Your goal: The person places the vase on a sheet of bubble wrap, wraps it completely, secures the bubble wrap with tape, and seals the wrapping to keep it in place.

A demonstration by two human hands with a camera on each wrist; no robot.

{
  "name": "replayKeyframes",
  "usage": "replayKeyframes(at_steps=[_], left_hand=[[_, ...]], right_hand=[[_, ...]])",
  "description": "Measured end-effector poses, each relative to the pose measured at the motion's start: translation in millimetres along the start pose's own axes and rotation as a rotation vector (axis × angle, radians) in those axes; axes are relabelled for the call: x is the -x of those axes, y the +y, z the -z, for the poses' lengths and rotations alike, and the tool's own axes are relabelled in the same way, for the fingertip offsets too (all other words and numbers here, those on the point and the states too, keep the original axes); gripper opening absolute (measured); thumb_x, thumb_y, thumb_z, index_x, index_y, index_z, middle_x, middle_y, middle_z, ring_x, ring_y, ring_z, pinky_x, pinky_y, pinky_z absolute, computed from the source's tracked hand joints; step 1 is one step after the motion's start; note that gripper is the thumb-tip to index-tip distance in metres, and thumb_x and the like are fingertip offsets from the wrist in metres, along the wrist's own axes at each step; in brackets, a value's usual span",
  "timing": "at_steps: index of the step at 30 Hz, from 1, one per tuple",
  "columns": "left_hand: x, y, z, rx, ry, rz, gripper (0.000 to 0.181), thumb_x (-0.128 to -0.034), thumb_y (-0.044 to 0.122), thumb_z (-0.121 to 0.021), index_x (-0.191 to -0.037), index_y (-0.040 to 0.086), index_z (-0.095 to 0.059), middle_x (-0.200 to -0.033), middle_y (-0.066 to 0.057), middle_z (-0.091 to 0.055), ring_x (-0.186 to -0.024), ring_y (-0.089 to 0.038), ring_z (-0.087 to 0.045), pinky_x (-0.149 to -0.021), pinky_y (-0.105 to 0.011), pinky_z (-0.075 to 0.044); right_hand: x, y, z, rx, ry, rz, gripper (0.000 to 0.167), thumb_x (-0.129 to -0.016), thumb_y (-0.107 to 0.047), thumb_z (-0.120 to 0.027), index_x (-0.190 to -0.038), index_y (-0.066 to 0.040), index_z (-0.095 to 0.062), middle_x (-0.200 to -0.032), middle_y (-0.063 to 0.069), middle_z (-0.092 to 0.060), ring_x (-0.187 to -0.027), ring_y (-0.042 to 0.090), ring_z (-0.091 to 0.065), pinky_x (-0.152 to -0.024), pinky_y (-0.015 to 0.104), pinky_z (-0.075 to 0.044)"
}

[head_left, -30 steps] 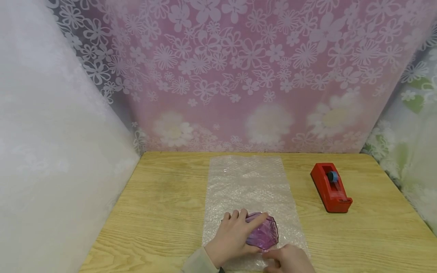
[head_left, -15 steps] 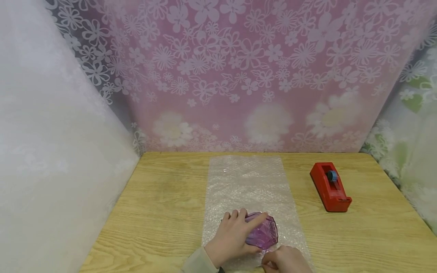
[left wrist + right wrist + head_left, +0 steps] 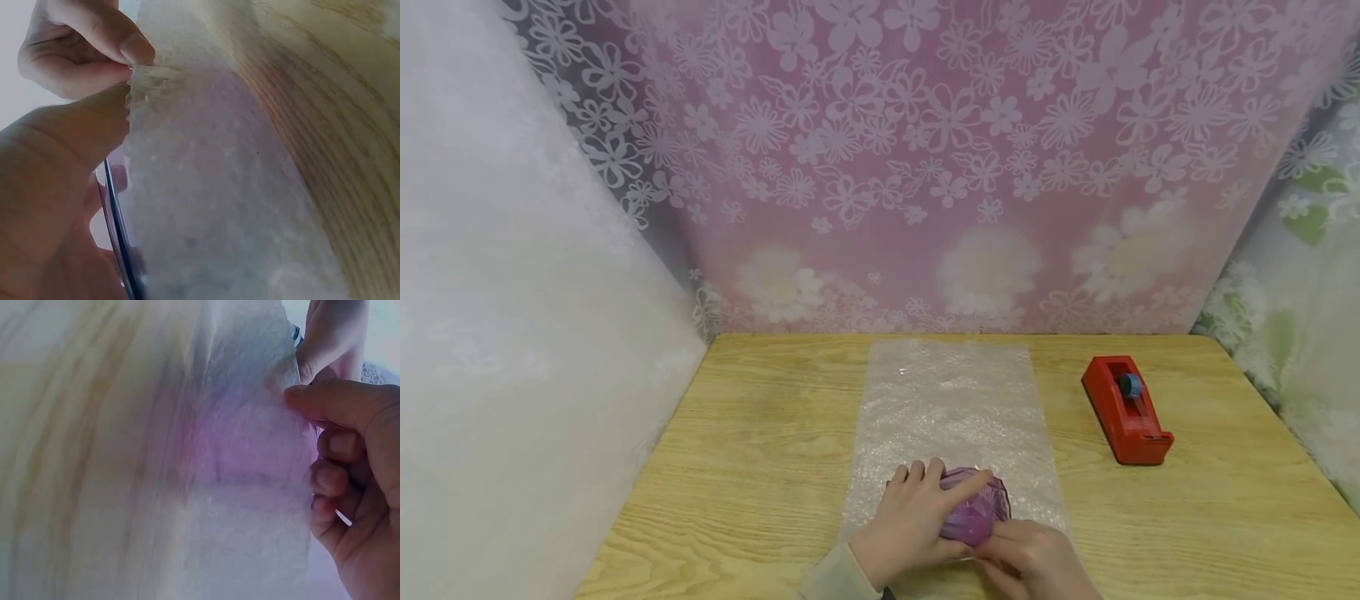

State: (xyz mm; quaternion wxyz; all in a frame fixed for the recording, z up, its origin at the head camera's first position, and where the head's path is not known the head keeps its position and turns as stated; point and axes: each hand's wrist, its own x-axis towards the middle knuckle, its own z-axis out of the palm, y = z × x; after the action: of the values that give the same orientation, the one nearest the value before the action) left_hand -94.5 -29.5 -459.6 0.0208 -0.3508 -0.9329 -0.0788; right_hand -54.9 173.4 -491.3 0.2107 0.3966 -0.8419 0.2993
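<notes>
Purple see-through dish (image 3: 967,518), one, faceted at the rim; lies toward the near end of the wrap, at six o'clock of the tabletop, partly covered by a hand.

Clear bubble wrap (image 3: 955,404), one sheet; runs from beneath the dish toward twelve o'clock. Its near end is raised off the wood in front of the dish (the purple shows through it in the right wrist view).

Left hand (image 3: 912,512), at the dish's nine o'clock; grips the dish, fingers spread, one lying across the top toward two o'clock, thumb at the near side by the wrap's edge. Pale sleeve (image 3: 841,573) at the wrist.

Right hand (image 3: 1036,557), at the dish's four o'clock; thumb and forefinger clamped together on the raised edge of the wrap, the other fingers bent behind it.

Red tape dispenser (image 3: 1126,421), one, at the dish's two o'clock, well apart from both hands; carries a small blue roll (image 3: 1130,386).

Wooden tabletop (image 3: 760,433), yellow, grained; bears all the above.

Pink floral cloth (image 3: 880,183), hung at twelve o'clock; white cloth (image 3: 527,317) at ten; green-leafed floral cloth (image 3: 1318,250) at two.
</notes>
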Motion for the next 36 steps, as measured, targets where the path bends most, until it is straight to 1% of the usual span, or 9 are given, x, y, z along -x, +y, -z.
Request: replayKeyframes(at_steps=[4, 6, 11, 15, 18, 21, 27, 32, 36], left_hand=[[1.0, -1.1, -1.4, 0.027, -0.004, -0.007, 0.096, -0.076, 0.061, -0.076, -0.155, 0.048, -0.022, -0.121, -0.006, -0.054, -0.102, -0.021, -0.052, -0.082, -0.037, -0.045], [0.7, -2.1, -1.4, 0.033, -0.001, -0.014, 0.095, -0.0769, 0.058, -0.076, -0.155, 0.048, -0.022, -0.121, -0.005, -0.054, -0.102, -0.021, -0.052, -0.083, -0.038, -0.045], [-1.2, -3.7, 0.3, 0.028, -0.008, -0.036, 0.093, -0.0766, 0.059, -0.07, -0.154, 0.05, -0.02, -0.118, -0.002, -0.052, -0.097, -0.017, -0.048, -0.082, -0.036, -0.042], [-2.0, -2.6, 2.1, 0.027, -0.045, -0.037, 0.099, -0.072, 0.074, -0.066, -0.154, 0.051, -0.016, -0.118, 0.002, -0.049, -0.095, -0.014, -0.045, -0.079, -0.03, -0.038], [-2.4, -0.9, 2.5, -0.001, -0.055, -0.032, 0.111, -0.0627, 0.082, -0.069, -0.155, 0.05, -0.017, -0.119, 0.003, -0.048, -0.097, -0.013, -0.045, -0.08, -0.03, -0.037], [-3.1, 0.6, 0.2, -0.041, -0.033, -0.019, 0.114, -0.0593, 0.08, -0.074, -0.155, 0.049, -0.02, -0.119, 0.001, -0.05, -0.099, -0.016, -0.048, -0.082, -0.033, -0.039], [-4.0, 1.2, -6.9, -0.076, 0.047, -0.017, 0.104, -0.0646, 0.073, -0.076, -0.153, 0.046, -0.028, -0.116, -0.003, -0.056, -0.097, -0.019, -0.054, -0.082, -0.037, -0.044], [-4.4, 0.9, -7.8, -0.074, 0.056, -0.02, 0.103, -0.0651, 0.073, -0.076, -0.153, 0.047, -0.028, -0.115, -0.003, -0.057, -0.095, -0.018, -0.055, -0.081, -0.036, -0.044], [-4.6, 2.8, -6.5, -0.081, 0.047, -0.005, 0.102, -0.0651, 0.073, -0.075, -0.152, 0.047, -0.03, -0.114, -0.002, -0.056, -0.095, -0.018, -0.053, -0.08, -0.035, -0.042]], right_hand=[[0.7, 4.9, -0.9, 0.006, 0.024, 0.045, 0.015, -0.074, -0.016, -0.083, -0.081, -0.023, -0.07, -0.089, -0.016, -0.056, -0.078, -0.002, -0.051, -0.069, 0.013, -0.044], [0.2, 5.2, 0.5, -0.002, 0.01, 0.032, 0.015, -0.077, -0.017, -0.082, -0.083, -0.024, -0.07, -0.092, -0.016, -0.056, -0.081, -0.003, -0.051, -0.071, 0.013, -0.044], [-4.2, 5.0, 3.8, -0.004, -0.037, 0.022, 0.022, -0.074, -0.013, -0.082, -0.084, -0.026, -0.067, -0.09, -0.019, -0.054, -0.08, -0.004, -0.05, -0.07, 0.011, -0.042], [-7.2, 4.3, 5.8, 0.0, -0.079, 0.006, 0.026, -0.07, -0.01, -0.083, -0.081, -0.025, -0.065, -0.084, -0.019, -0.048, -0.075, -0.006, -0.043, -0.065, 0.008, -0.038], [-8.8, 3.0, 7.3, -0.013, -0.102, -0.026, 0.028, -0.069, -0.009, -0.084, -0.08, -0.026, -0.064, -0.083, -0.02, -0.046, -0.073, -0.007, -0.041, -0.064, 0.008, -0.037], [-9.7, 2.2, 8.4, -0.034, -0.107, -0.054, 0.028, -0.07, -0.008, -0.084, -0.079, -0.026, -0.064, -0.083, -0.02, -0.047, -0.073, -0.007, -0.042, -0.063, 0.009, -0.037], [-9.6, 3.3, 8.4, -0.048, -0.096, -0.055, 0.027, -0.07, -0.008, -0.085, -0.079, -0.025, -0.065, -0.084, -0.02, -0.049, -0.073, -0.007, -0.043, -0.063, 0.008, -0.036], [-9.8, 4.0, 7.8, -0.043, -0.081, -0.032, 0.027, -0.068, -0.008, -0.085, -0.078, -0.024, -0.065, -0.083, -0.019, -0.049, -0.073, -0.007, -0.044, -0.064, 0.006, -0.036], [-10.4, 3.7, 8.7, -0.047, -0.079, -0.044, 0.026, -0.068, -0.008, -0.085, -0.078, -0.024, -0.066, -0.082, -0.02, -0.051, -0.072, -0.007, -0.044, -0.064, 0.006, -0.037]])
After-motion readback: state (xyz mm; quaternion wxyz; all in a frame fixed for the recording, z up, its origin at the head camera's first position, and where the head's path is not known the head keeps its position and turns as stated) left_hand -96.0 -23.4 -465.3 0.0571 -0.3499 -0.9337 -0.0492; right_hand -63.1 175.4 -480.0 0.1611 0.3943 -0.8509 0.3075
